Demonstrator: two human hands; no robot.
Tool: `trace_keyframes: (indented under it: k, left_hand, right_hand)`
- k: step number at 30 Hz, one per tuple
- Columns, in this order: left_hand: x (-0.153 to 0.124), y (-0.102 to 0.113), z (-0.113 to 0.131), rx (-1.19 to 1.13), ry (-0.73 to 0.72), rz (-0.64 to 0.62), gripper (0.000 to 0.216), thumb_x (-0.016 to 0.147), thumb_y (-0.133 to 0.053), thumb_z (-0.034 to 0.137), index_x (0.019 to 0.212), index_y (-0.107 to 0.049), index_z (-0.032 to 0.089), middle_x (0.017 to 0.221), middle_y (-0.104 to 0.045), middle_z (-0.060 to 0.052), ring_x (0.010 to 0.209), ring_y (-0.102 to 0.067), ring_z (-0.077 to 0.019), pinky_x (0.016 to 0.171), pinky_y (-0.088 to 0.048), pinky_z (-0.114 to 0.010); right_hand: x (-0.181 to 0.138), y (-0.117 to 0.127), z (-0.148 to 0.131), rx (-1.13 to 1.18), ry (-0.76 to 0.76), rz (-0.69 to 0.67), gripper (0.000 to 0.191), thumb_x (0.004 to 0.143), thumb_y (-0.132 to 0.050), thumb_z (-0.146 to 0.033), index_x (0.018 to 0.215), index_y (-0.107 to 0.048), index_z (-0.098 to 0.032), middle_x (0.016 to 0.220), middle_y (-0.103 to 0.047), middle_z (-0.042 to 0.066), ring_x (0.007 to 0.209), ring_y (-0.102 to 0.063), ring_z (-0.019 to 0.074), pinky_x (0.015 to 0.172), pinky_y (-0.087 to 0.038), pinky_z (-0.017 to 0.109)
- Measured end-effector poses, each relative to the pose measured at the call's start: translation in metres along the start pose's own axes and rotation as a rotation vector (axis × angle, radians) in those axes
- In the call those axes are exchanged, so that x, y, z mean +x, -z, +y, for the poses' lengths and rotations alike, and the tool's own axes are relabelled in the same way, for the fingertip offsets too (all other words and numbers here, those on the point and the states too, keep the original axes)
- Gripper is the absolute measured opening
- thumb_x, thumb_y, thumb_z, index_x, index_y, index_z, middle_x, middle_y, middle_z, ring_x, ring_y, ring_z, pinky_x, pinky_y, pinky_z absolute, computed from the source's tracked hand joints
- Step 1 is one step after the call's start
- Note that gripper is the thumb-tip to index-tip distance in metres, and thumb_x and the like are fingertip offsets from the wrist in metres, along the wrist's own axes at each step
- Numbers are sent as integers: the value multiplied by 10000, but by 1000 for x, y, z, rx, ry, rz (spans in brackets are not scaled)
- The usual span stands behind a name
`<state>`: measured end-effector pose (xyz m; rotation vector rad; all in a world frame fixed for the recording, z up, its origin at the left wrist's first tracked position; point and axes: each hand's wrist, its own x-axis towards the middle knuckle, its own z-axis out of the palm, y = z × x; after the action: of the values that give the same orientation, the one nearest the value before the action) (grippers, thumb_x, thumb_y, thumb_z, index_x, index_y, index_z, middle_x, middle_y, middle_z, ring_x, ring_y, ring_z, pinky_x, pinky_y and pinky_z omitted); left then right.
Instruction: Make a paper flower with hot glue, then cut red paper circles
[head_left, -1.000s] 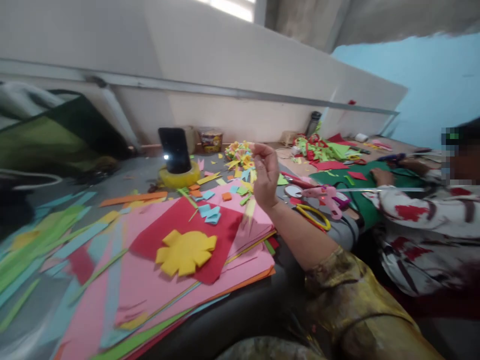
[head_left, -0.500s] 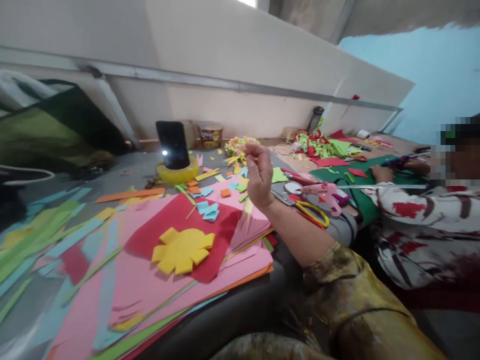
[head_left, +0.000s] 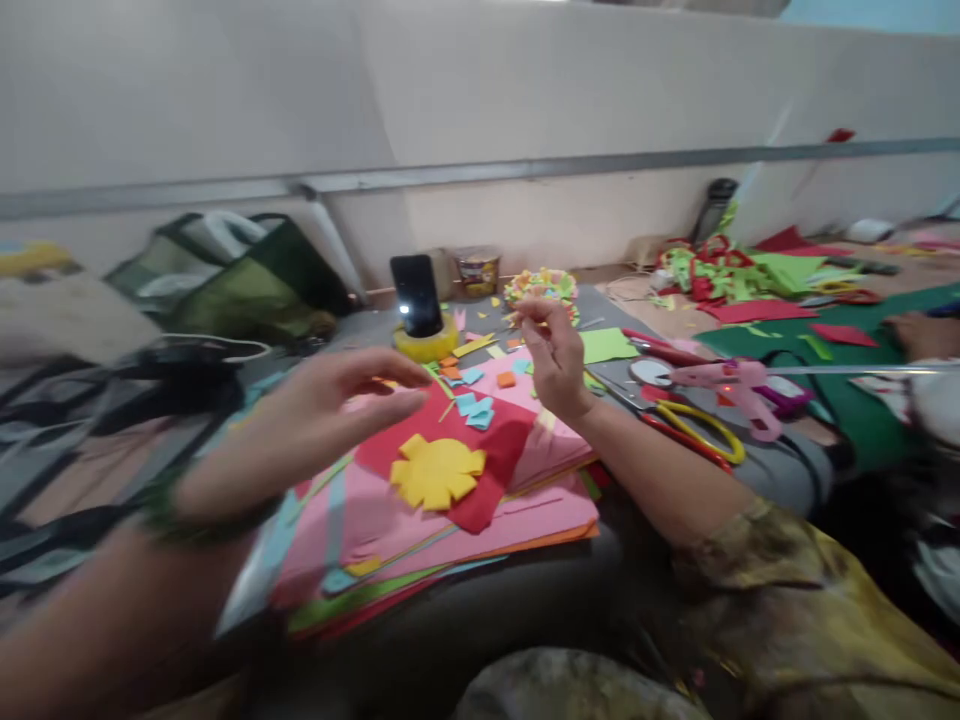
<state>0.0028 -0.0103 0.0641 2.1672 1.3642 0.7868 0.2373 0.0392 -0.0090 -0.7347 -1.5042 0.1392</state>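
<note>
My right hand (head_left: 551,355) is raised above a stack of coloured paper sheets (head_left: 450,500), its fingers pinched together on something too small to make out. My left hand (head_left: 330,410) reaches in from the left over the red sheet (head_left: 495,455), fingers stretched out and holding nothing; it is blurred by motion. A yellow cut-out flower shape (head_left: 437,472) lies on the red sheet just below both hands. Small paper scraps (head_left: 472,405) are scattered beyond it.
A phone (head_left: 417,295) stands in a yellow tape roll (head_left: 426,345). A pink glue gun (head_left: 731,385) and yellow-handled scissors (head_left: 701,432) lie to the right. A multicoloured paper wreath (head_left: 541,287) sits behind. Another person's hand (head_left: 922,335) rests on green felt. Bags (head_left: 232,275) lie at left.
The view has swung left. My left hand has come into view, reaching right toward the red sheet. My right hand stays raised and pinched.
</note>
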Motion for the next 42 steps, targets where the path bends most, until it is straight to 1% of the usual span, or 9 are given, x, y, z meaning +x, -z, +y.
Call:
trace_keyframes:
  k: [3,6,9,14,20,30,35,39,42]
  left_hand:
    - [12,-10,-22,49,47,-52,199,723,-717,388,769,-706,195,824,-725,-38,797,-639,-208,755,-488,-294]
    - [21,-23,-47,91,106,-77,247,680,-716,435,763,-668,208,832,-701,-51,786,-623,-225,723,-460,-310]
    - [21,-30,-59,47,94,-160,328,616,-758,480,767,-645,212,834,-673,-48,775,-605,-223,699,-442,-303]
    - [16,-36,-55,-25,60,-247,315,562,-801,431,727,-635,221,759,-629,-29,706,-548,-199,654,-409,-291]
    - [11,-46,-47,-32,86,-288,246,531,-770,306,710,-627,217,738,-632,-3,706,-552,-193,634,-409,-277]
    - [12,-32,-45,-548,350,-480,65,530,-698,151,579,-670,183,554,-591,21,505,-492,-106,454,-350,-212]
    - [13,-18,-46,-779,403,-265,172,534,-738,105,641,-618,169,620,-602,31,542,-524,-78,490,-400,-172]
    - [16,-18,-47,-999,438,18,207,592,-748,125,716,-589,172,638,-597,43,528,-542,-64,522,-467,-162]
    - [16,-27,-45,-1042,400,141,224,635,-758,143,712,-553,185,649,-594,57,546,-555,-49,577,-506,-148]
  right_hand:
    - [-3,1,-5,-17,75,-188,135,935,-486,-199,964,-615,-222,847,-657,34,760,-605,168,730,-507,322]
    - [-6,-1,-10,-72,183,-432,153,911,-500,-164,902,-643,-218,815,-686,37,763,-618,172,724,-498,313]
    - [-10,-5,-10,-110,156,-560,186,913,-482,-167,900,-659,-223,850,-715,45,769,-631,175,715,-493,312]
    - [-20,-15,-5,-205,52,-703,209,918,-485,-174,921,-689,-216,879,-720,66,804,-622,200,724,-475,332]
    - [-28,-24,3,-381,85,-927,237,930,-530,-192,757,-691,-203,785,-666,84,810,-559,222,727,-454,353]
    - [-23,-18,10,-295,67,-709,222,956,-517,-273,845,-700,-212,854,-673,91,855,-580,231,812,-486,391]
    - [-18,-17,9,-135,-101,-567,347,961,-487,-475,871,-705,-220,886,-700,94,887,-615,244,848,-496,419]
    - [-12,-17,5,162,-445,-440,562,902,-402,-707,933,-689,-225,935,-724,89,887,-662,234,773,-522,382]
    - [-11,-20,-3,392,-667,-466,601,818,-461,-763,1009,-651,-226,950,-732,98,868,-693,236,746,-538,376]
